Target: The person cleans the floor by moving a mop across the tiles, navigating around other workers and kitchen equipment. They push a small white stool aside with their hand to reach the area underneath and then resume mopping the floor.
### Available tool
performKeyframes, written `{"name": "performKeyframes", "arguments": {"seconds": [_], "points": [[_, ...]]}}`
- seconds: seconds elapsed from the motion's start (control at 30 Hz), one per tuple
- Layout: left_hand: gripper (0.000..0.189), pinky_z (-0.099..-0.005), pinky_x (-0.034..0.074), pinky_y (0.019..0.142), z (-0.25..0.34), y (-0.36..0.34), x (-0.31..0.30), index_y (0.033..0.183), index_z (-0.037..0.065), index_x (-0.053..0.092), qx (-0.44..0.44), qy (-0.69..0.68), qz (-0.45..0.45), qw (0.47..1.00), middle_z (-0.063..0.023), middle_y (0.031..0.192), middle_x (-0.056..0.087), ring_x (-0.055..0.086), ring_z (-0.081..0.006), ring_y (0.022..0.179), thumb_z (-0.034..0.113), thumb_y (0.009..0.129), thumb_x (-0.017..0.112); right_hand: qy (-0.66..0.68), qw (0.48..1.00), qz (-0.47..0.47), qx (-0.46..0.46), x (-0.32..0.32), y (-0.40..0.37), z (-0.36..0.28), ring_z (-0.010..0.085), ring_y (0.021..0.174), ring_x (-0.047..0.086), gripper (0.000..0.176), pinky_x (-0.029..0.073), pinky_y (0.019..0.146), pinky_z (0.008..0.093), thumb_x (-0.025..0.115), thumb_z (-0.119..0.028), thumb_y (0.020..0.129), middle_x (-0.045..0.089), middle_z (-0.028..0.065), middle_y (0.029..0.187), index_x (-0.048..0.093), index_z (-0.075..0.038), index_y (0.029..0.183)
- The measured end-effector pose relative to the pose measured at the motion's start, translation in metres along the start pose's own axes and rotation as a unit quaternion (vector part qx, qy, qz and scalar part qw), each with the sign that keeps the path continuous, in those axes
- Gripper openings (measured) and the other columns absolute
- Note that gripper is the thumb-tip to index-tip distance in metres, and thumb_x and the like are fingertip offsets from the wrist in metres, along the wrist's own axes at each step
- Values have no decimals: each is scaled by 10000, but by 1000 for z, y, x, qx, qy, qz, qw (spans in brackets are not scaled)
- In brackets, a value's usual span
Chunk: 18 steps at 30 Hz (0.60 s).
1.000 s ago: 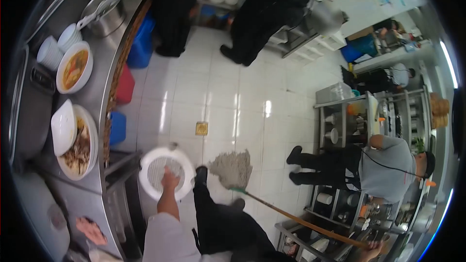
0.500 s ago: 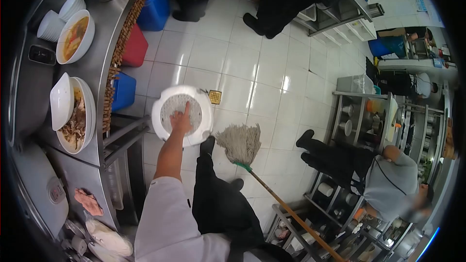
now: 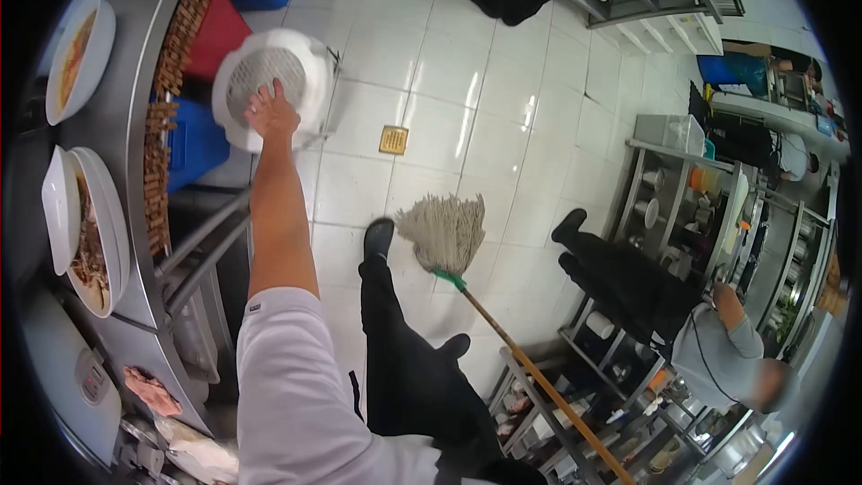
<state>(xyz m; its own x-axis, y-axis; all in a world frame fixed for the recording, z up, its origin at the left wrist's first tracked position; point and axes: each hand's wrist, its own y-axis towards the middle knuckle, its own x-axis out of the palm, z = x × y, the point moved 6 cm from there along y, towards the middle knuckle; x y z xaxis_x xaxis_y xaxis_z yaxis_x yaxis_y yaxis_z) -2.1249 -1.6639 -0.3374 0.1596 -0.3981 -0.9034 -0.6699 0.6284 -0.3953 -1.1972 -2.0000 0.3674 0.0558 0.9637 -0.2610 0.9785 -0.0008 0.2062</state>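
Note:
My left hand (image 3: pixel 273 115) reaches out over a round white plastic stool (image 3: pixel 244 94) with a patterned seat. Its fingers are apart and rest on or just above the stool's top. The stool stands on the tiles beside a blue bin (image 3: pixel 193 142) and a red bin (image 3: pixel 208 36). My right hand is outside the picture. A mop (image 3: pixel 447 229) with a green clamp lies with its strings on the floor in front of my feet, its wooden handle slanting to the lower right.
At the left, a steel counter (image 3: pixel 148 13) bears a soup bowl (image 3: pixel 83 58) and stacked dishes (image 3: pixel 115 233) with food. A brass floor drain (image 3: pixel 393 139) lies ahead. Two people in black trousers are at the top. Another person (image 3: pixel 718 350) stands by shelves (image 3: pixel 669 242) at the right.
The stool and my left hand have moved to the upper left, farther from the floor drain and close to the bins. The view has also shifted.

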Motion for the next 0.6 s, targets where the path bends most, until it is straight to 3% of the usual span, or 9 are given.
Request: {"name": "performKeyframes", "arguments": {"seconds": [0.13,0.2,0.3,0.37,0.4,0.43,0.53,0.57,0.6], "points": [[768,-580,387,1102,42,-57,25,1571,172,336,54,-54,5,997,-144,1565,370,379,-354,1420,304,870,619,59,998,-7,22,15,-14,1,176,445,365,421,361,515,392,539,-200,952,334,-11,523,288,-204,614],[771,-596,352,1133,92,-112,110,1592,120,306,140,-90,-32,986,-196,1611,356,395,-386,1442,273,891,587,73,997,-1,11,22,-13,-1,168,436,353,427,357,508,378,523,-181,965,328,-14,515,286,-204,610],[707,-655,240,1183,162,-274,182,1547,58,370,176,-200,-322,908,-202,1578,404,364,-384,1469,301,908,552,84,996,-41,-6,42,-14,-3,154,425,329,434,339,494,356,490,-154,983,318,-20,505,285,-198,603],[443,-535,512,992,223,-399,237,1236,55,688,323,-170,-457,811,-144,1377,628,606,-303,1264,250,848,599,109,983,-150,-12,46,3,-6,145,429,317,434,318,485,343,469,-138,991,309,-22,506,287,-191,601],[467,-507,536,938,262,-467,312,1171,19,685,412,-223,-372,801,-236,1199,693,669,-380,1121,239,761,723,122,977,-173,-18,50,2,-9,145,430,301,435,308,482,341,473,-146,990,296,-24,505,288,-192,599],[533,-510,529,959,270,-530,248,1230,26,649,396,-169,-448,783,-219,1161,698,674,-396,1085,236,748,738,133,971,-196,-24,61,-11,-14,145,430,285,436,297,479,339,476,-154,989,283,-25,504,289,-193,597],[809,-520,472,1048,313,-666,96,1440,98,485,570,-309,-343,679,-190,1466,480,466,-371,1362,204,680,743,143,942,-300,-48,82,-22,-15,145,453,251,426,270,483,335,494,-215,993,262,-21,522,316,-183,608],[859,-517,472,1041,323,-701,64,1426,115,505,615,-342,-272,657,-178,1409,515,502,-375,1301,248,638,820,132,922,-358,-66,86,-36,-18,146,473,251,420,266,495,336,506,-260,999,266,-13,541,342,-172,623],[885,-512,461,1053,336,-732,45,1423,116,509,655,-343,-290,608,-180,1404,521,502,-380,1297,280,623,850,150,942,-295,-66,81,-41,-18,73,517,236,437,336,557,264,453,-251,1090,218,-55,588,295,-179,690]]}}
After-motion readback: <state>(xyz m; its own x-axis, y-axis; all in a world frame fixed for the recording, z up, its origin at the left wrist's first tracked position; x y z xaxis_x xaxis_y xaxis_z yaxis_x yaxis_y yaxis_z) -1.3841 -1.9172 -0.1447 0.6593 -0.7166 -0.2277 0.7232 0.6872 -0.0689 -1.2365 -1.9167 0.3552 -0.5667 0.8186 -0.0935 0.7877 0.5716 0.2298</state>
